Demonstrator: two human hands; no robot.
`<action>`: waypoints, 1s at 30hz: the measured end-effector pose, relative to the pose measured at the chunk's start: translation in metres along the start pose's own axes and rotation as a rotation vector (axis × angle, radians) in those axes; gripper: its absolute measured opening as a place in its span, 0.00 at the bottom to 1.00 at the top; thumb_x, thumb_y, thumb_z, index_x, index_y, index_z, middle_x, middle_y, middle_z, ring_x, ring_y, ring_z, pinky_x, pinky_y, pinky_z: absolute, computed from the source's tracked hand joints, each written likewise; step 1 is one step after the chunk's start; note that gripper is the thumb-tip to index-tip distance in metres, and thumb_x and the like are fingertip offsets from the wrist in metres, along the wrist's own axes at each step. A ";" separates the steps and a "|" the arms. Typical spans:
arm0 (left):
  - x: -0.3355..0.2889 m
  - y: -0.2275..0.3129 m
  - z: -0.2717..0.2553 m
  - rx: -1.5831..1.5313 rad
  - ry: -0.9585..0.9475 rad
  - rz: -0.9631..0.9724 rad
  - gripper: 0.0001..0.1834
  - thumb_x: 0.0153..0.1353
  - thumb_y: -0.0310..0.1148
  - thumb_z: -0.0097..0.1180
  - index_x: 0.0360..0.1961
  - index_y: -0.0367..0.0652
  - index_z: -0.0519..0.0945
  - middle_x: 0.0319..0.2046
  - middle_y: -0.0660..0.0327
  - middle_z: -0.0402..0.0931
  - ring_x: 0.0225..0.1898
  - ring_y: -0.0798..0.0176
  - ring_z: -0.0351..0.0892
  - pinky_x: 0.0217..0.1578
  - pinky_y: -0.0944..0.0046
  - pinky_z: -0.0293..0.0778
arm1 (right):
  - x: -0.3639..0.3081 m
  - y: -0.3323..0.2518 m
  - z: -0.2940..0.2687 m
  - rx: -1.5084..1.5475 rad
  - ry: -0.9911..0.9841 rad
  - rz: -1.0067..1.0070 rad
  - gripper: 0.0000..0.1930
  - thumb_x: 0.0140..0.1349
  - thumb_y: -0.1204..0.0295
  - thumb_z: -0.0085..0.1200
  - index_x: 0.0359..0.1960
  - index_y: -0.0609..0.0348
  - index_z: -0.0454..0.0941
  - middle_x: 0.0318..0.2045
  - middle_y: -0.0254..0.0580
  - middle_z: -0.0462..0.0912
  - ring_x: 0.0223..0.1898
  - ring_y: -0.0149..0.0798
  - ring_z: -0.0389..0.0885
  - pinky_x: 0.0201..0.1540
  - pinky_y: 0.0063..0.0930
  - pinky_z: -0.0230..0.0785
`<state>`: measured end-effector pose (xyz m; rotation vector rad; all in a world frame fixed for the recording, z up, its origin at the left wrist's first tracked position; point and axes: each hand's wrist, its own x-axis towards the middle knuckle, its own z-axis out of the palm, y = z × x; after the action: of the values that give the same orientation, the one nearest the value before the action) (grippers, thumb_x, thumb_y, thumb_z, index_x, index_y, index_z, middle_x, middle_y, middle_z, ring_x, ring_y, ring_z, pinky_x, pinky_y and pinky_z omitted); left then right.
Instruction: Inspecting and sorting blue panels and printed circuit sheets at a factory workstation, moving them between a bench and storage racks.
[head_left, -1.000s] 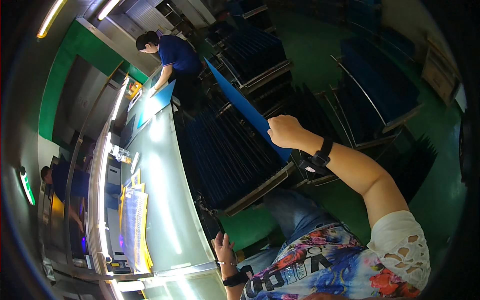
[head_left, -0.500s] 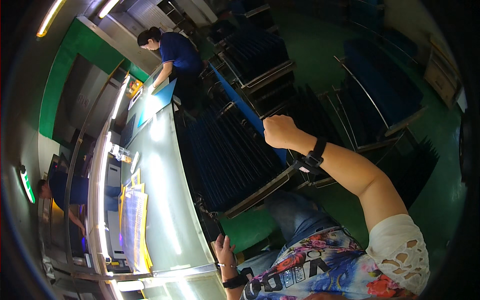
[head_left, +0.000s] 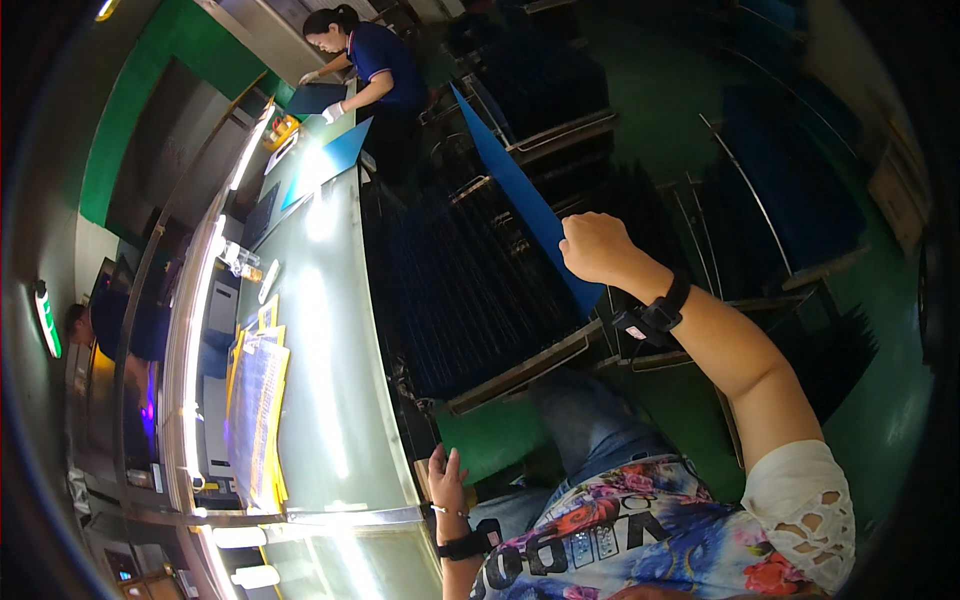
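My right hand point(head_left: 598, 248) is closed on the edge of a flat blue panel point(head_left: 525, 203). The panel stands tilted along the right side of a rack point(head_left: 545, 385) packed with dark upright panels point(head_left: 465, 290). My fingertips on its far side are hidden. Low in the picture, my left hand point(head_left: 447, 482) is raised beside the near edge of the lit table point(head_left: 345, 400). Its fingers are stretched out and nothing is in them.
Yellow-edged printed sheets point(head_left: 258, 415) lie on the table, with a clear jar point(head_left: 240, 262) beyond. At the far end a gloved co-worker point(head_left: 385, 65) handles a dark sheet point(head_left: 316, 98) near another blue panel point(head_left: 330, 160). More loaded racks point(head_left: 775, 215) stand to the right.
The blue panel shows more of its face, and my right hand has moved slightly up and right with it. The co-worker's hands are now apart, at a dark sheet. My view has shifted a little.
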<state>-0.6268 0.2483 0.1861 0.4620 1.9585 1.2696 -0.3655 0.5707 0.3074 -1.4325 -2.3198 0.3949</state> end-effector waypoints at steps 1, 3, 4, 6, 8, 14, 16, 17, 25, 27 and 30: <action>0.000 0.000 0.000 0.014 0.007 -0.005 0.30 0.59 0.40 0.55 0.58 0.37 0.62 0.56 0.55 0.63 0.51 0.60 0.69 0.41 0.63 0.71 | 0.000 0.000 -0.001 0.000 -0.021 0.012 0.06 0.48 0.76 0.48 0.24 0.67 0.76 0.26 0.57 0.79 0.31 0.54 0.80 0.35 0.42 0.73; -0.003 0.001 0.001 0.004 -0.006 -0.016 0.30 0.60 0.40 0.54 0.59 0.37 0.61 0.57 0.55 0.63 0.52 0.60 0.67 0.44 0.61 0.69 | 0.002 0.000 0.001 -0.004 0.000 0.005 0.06 0.48 0.76 0.48 0.24 0.67 0.76 0.27 0.58 0.79 0.32 0.54 0.80 0.35 0.42 0.73; -0.003 0.002 0.001 -0.004 -0.022 -0.019 0.30 0.60 0.40 0.52 0.60 0.36 0.60 0.57 0.55 0.62 0.54 0.60 0.65 0.47 0.60 0.67 | 0.003 0.000 0.001 -0.013 0.004 0.005 0.06 0.47 0.76 0.48 0.23 0.67 0.76 0.27 0.58 0.79 0.32 0.55 0.80 0.35 0.42 0.73; -0.003 0.003 0.001 0.002 -0.011 -0.016 0.30 0.60 0.40 0.53 0.59 0.37 0.61 0.57 0.54 0.62 0.53 0.59 0.67 0.45 0.61 0.69 | 0.008 -0.003 -0.004 -0.021 -0.061 0.008 0.06 0.46 0.76 0.48 0.24 0.66 0.76 0.27 0.58 0.79 0.32 0.55 0.80 0.35 0.42 0.72; 0.000 -0.001 -0.001 -0.031 -0.003 0.012 0.31 0.59 0.41 0.55 0.59 0.37 0.61 0.58 0.52 0.62 0.53 0.58 0.68 0.44 0.62 0.71 | 0.012 -0.008 -0.006 -0.028 -0.038 -0.018 0.07 0.46 0.76 0.48 0.24 0.66 0.77 0.27 0.58 0.79 0.33 0.55 0.80 0.35 0.42 0.72; 0.006 -0.001 -0.005 -0.010 0.038 0.026 0.31 0.59 0.42 0.55 0.59 0.35 0.62 0.55 0.52 0.64 0.50 0.59 0.69 0.41 0.63 0.71 | 0.021 -0.030 -0.017 -0.032 -0.124 -0.036 0.09 0.48 0.75 0.47 0.27 0.65 0.79 0.30 0.54 0.81 0.35 0.53 0.81 0.37 0.41 0.72; 0.007 0.010 -0.004 0.015 0.024 -0.015 0.27 0.62 0.39 0.50 0.58 0.37 0.63 0.54 0.57 0.66 0.51 0.62 0.68 0.43 0.63 0.70 | 0.032 -0.036 -0.006 -0.042 -0.175 -0.006 0.10 0.48 0.75 0.46 0.29 0.65 0.79 0.30 0.54 0.81 0.36 0.53 0.80 0.38 0.41 0.72; 0.011 0.014 -0.001 0.009 0.034 -0.021 0.27 0.62 0.39 0.50 0.58 0.37 0.63 0.54 0.57 0.66 0.51 0.62 0.68 0.43 0.63 0.70 | 0.040 -0.038 0.003 -0.054 -0.217 0.026 0.11 0.49 0.74 0.45 0.30 0.64 0.79 0.31 0.54 0.81 0.37 0.53 0.80 0.39 0.41 0.72; 0.068 0.005 0.017 0.085 0.047 0.177 0.31 0.65 0.45 0.45 0.58 0.26 0.61 0.57 0.43 0.63 0.60 0.54 0.61 0.59 0.64 0.56 | 0.054 0.049 0.099 0.511 -0.660 0.231 0.27 0.63 0.51 0.41 0.42 0.68 0.75 0.25 0.48 0.81 0.23 0.38 0.81 0.21 0.27 0.68; 0.076 0.016 0.023 0.118 0.119 0.210 0.30 0.66 0.45 0.42 0.57 0.27 0.62 0.56 0.44 0.65 0.58 0.52 0.64 0.58 0.63 0.58 | 0.050 0.082 0.110 0.520 -0.474 0.043 0.25 0.61 0.54 0.46 0.47 0.67 0.73 0.33 0.52 0.82 0.31 0.42 0.82 0.30 0.29 0.72; 0.104 0.013 0.032 0.184 0.146 0.174 0.27 0.66 0.44 0.39 0.53 0.28 0.67 0.52 0.41 0.68 0.54 0.46 0.68 0.54 0.61 0.63 | 0.046 0.139 0.164 0.370 -0.432 0.176 0.24 0.60 0.59 0.50 0.52 0.65 0.69 0.47 0.57 0.76 0.47 0.46 0.76 0.47 0.34 0.69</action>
<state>-0.6725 0.3409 0.1492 0.6596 2.2101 1.2652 -0.3497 0.6675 0.1104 -1.4712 -2.2651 1.2211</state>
